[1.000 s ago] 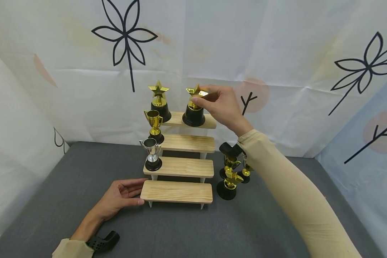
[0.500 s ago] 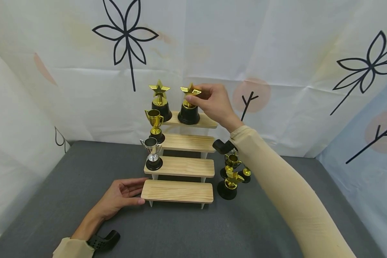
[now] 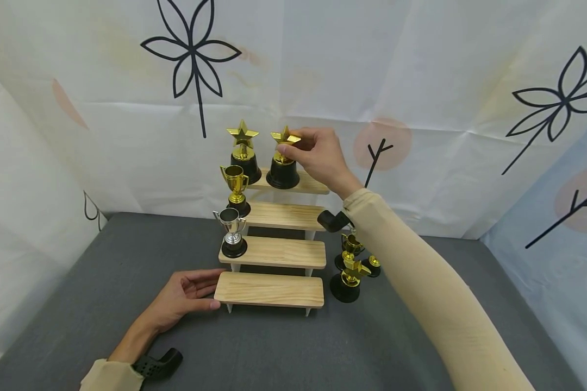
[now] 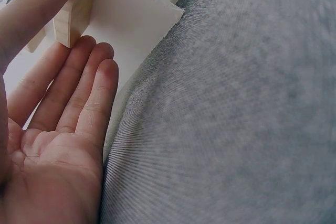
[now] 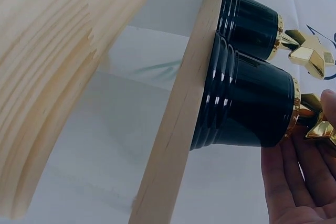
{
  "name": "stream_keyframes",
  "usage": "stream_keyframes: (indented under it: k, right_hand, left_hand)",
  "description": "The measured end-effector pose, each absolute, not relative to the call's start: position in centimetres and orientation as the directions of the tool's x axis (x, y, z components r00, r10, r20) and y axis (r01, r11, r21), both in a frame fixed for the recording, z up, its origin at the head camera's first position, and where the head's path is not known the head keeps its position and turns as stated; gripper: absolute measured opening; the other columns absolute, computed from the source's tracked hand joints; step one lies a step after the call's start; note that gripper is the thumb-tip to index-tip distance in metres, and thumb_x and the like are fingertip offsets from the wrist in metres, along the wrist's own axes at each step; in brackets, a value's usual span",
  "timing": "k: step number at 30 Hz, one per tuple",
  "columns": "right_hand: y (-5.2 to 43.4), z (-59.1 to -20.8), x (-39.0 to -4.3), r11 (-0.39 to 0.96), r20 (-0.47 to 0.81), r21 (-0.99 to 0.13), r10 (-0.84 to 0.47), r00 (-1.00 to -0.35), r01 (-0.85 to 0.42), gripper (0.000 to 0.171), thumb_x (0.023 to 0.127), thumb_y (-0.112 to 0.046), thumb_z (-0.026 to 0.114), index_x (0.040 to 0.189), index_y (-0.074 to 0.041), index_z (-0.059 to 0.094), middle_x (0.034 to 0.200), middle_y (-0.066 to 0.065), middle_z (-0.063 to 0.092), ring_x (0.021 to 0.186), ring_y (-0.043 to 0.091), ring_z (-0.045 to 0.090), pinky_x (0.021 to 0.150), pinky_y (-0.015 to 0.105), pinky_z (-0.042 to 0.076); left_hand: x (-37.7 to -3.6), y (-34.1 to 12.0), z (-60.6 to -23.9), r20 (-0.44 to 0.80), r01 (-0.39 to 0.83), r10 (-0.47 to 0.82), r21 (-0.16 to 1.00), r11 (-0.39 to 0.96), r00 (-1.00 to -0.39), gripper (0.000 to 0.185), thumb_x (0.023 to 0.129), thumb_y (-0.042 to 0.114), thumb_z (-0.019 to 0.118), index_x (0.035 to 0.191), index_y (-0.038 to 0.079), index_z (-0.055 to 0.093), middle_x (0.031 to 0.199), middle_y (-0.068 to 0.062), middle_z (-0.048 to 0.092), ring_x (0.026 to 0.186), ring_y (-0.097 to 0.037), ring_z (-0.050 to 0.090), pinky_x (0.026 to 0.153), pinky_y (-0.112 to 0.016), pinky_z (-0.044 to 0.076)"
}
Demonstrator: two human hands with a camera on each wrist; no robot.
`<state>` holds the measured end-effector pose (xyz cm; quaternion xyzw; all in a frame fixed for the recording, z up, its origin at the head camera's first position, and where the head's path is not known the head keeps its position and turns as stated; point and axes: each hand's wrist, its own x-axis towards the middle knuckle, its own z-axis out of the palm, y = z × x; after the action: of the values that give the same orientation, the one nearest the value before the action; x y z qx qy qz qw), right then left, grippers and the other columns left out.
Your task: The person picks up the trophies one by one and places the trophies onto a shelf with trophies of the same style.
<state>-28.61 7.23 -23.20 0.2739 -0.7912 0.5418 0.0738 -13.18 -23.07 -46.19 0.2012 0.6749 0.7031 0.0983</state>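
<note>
A gold star trophy (image 3: 282,172) with a black base stands on the top step of a wooden stepped stand (image 3: 269,289). My right hand (image 3: 323,157) pinches it by the star between thumb and fingers; the right wrist view shows its base (image 5: 252,100) against the shelf. Just left of it is another gold star trophy (image 3: 245,163). A gold cup trophy (image 3: 236,184) is at the left end of the second step, and a silver cup trophy (image 3: 233,233) on the third. My left hand (image 3: 188,298), fingers extended and thumb apart, touches the bottom step's left end.
To the right of the stand, several trophies are grouped on the grey table (image 3: 274,353), among them a gold star trophy (image 3: 347,282) and a gold cup trophy (image 3: 352,244). My right sleeve (image 3: 420,282) partly covers this group. A patterned white cloth (image 3: 323,65) hangs behind.
My right hand has moved left along the top step with the star trophy, bringing it close to the other star trophy. The left hand has stayed at the stand's bottom step.
</note>
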Motion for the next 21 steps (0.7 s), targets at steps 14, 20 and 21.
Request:
stream_keyframes:
  k: [14,20,21]
  right_hand:
    - [6.66,-23.29,-28.72,0.253,0.413,-0.821,-0.357,-0.838,-0.512,0.031,0.095,-0.011,0.074,0.122,0.003,0.071,0.107,0.017,0.074,0.094,0.022,0.073,0.083,0.031,0.062]
    - [6.47,-23.24,-28.76,0.254,0.402,-0.828,-0.355,-0.844,-0.501,0.032,0.094,-0.011,0.075,0.123,0.003,0.071,0.108,0.017,0.074,0.096,0.023,0.072,0.084,0.031,0.062]
    - [6.44,-23.24,-28.77,0.258,0.396,-0.829,-0.354,-0.847,-0.496,0.033,0.094,-0.011,0.075,0.123,0.003,0.071,0.109,0.017,0.074,0.097,0.023,0.072,0.085,0.031,0.062]
  left_hand:
    - [-13.16,-23.14,-46.18,0.150,0.129,0.412,0.988,-0.079,-0.899,0.067,0.082,-0.013,0.076,0.140,-0.023,0.042,0.139,-0.021,0.058,0.121,-0.016,0.063,0.101,-0.032,0.054]
    - [-13.10,-23.08,-46.07,0.150,0.130,0.411,0.989,-0.075,-0.899,0.067,0.082,-0.012,0.076,0.139,-0.023,0.042,0.140,-0.026,0.056,0.121,-0.015,0.063,0.101,-0.032,0.054]
    - [-13.09,-23.06,-46.05,0.149,0.130,0.410,0.989,-0.074,-0.900,0.068,0.082,-0.012,0.076,0.139,-0.023,0.042,0.140,-0.028,0.055,0.121,-0.015,0.063,0.101,-0.032,0.054]
